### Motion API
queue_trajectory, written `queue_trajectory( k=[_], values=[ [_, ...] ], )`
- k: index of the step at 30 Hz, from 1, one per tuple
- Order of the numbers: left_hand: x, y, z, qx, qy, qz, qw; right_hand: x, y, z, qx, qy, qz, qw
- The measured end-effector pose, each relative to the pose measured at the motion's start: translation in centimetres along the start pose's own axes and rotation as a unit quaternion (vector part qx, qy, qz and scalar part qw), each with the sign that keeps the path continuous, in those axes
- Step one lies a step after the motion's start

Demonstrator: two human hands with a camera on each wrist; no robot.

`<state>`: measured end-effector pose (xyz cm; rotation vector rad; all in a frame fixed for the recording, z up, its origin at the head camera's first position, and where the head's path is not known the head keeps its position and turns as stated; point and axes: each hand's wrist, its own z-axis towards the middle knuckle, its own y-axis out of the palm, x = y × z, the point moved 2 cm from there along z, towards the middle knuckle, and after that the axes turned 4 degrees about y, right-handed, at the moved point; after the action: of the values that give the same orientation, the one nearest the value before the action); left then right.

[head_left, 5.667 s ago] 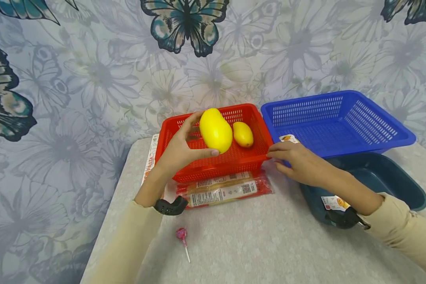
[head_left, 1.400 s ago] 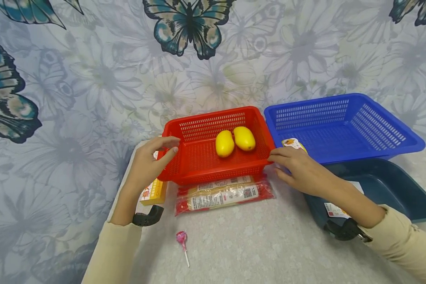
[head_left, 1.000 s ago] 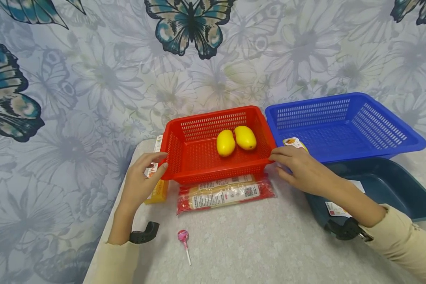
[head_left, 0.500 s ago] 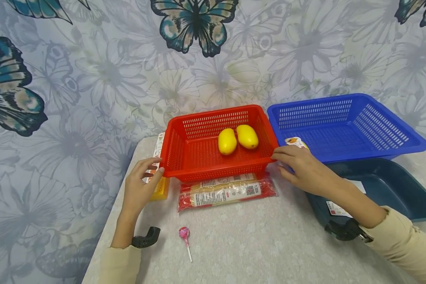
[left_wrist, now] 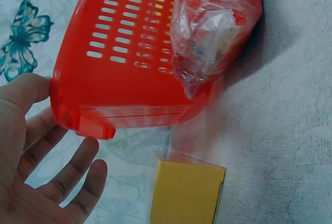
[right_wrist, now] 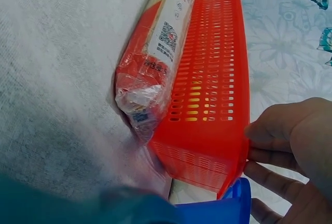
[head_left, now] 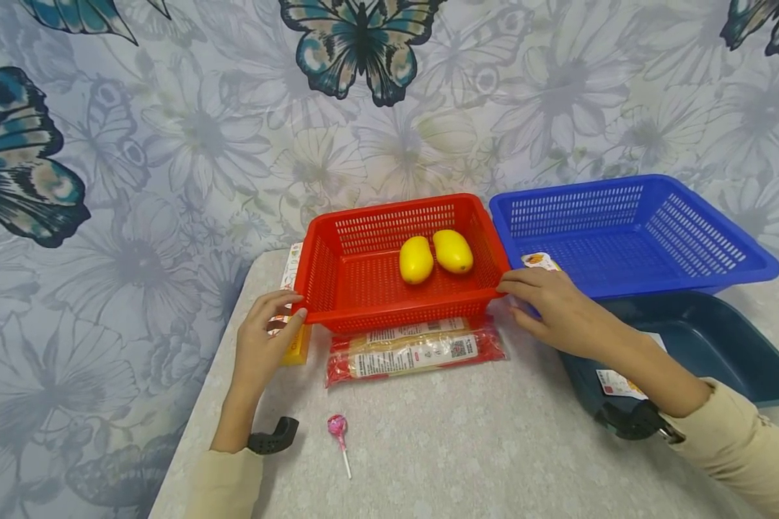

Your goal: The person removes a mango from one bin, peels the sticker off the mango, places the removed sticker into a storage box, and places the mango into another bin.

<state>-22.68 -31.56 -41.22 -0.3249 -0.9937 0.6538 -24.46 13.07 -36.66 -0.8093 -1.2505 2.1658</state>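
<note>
A red plastic basket (head_left: 370, 317) with slotted walls holds two yellow mangoes, one mango (head_left: 416, 259) beside the other mango (head_left: 453, 251). My left hand (head_left: 260, 342) is at its front left corner; in the left wrist view the thumb (left_wrist: 36, 88) and index finger pinch the rim, while the other fingers stay apart from it. My right hand (head_left: 555, 306) pinches the rim at the front right corner; the right wrist view shows the thumb (right_wrist: 264, 130) on one side and fingers on the other. Packets of pasta (head_left: 415, 353) in red and clear wrap lie under the basket's front.
A blue basket (head_left: 623, 285) stands at the right, with a dark teal tub (head_left: 714, 346) in front of it. A yellow box (head_left: 296, 346) lies by the left hand. A pink lollipop (head_left: 337, 427) is on the table (head_left: 454, 447). The patterned wall (head_left: 188, 180) stands behind.
The left hand has put the second mango down in the red basket, let go, and moved left and down to the basket's front left corner. The right hand has stayed at its corner.
</note>
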Motion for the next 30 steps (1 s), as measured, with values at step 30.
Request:
queue_trajectory(
  k=[30],
  values=[
    [0.2,0.5,-0.3,0.011,-0.046,-0.008,0.9988,5.5,-5.6,-4.3,0.024,-0.002,-0.038,0.9990]
  ],
)
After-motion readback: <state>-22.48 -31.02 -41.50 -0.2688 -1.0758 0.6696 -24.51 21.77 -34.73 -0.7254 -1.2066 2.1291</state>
